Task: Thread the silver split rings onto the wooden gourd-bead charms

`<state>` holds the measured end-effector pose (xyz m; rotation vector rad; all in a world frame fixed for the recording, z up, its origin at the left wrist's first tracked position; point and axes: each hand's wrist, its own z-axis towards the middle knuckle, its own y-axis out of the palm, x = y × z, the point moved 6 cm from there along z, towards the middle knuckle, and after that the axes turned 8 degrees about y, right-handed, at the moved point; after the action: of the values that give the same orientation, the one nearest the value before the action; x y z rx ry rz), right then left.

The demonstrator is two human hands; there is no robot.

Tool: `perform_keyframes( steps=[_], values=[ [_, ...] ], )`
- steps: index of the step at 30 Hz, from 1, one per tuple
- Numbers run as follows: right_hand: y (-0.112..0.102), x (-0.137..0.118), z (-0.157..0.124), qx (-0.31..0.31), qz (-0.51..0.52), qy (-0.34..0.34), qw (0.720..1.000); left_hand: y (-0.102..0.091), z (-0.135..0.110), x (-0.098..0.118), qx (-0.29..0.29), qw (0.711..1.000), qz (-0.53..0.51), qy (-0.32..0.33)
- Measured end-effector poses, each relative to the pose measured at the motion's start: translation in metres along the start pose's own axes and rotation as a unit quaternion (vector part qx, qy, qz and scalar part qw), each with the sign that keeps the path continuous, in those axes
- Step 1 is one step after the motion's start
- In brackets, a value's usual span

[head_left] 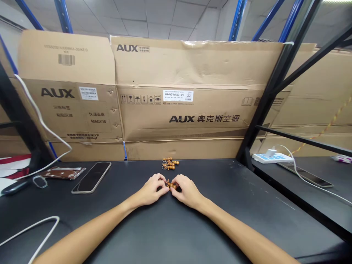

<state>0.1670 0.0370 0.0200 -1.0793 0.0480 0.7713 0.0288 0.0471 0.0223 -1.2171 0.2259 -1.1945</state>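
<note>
At the centre of the frame, a small brown beaded piece (172,186) is located between the left hand (153,189) and right hand (189,191). The fingers of each are curled nearly closed, tips gripping opposite ends. Similar beaded pieces (171,167) lie just above, on the black tabletop (143,234).

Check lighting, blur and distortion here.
Head view, top right: white ceiling light glares; head view, left: print on the tan cardboard flap smears; head view, centre: the white rectangular paper label's largest text is legible, but the small brown beaded piece between bare left hand and bare right hand lacks detail; head view, right: the black metal post leans, perhaps wide-angle stretch.
</note>
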Motion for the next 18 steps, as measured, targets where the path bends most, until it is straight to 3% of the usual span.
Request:
perform_keyframes(
  steps=[9, 14, 18],
  values=[
    [-0.001, -0.002, 0.000, 0.006, 0.000, -0.017, 1.000, -0.005, -0.003, 0.021, 0.037, 0.994, 0.075, 0.067],
    [-0.003, 0.007, 0.002, 0.023, -0.018, 0.021, 0.999, -0.006, -0.003, 0.023, 0.037, 0.995, 0.063, 0.074],
    [-0.004, 0.006, 0.002, 0.019, 0.012, 0.009, 1.000, -0.006, -0.003, 0.020, 0.048, 0.994, 0.077, 0.062]
  ],
)
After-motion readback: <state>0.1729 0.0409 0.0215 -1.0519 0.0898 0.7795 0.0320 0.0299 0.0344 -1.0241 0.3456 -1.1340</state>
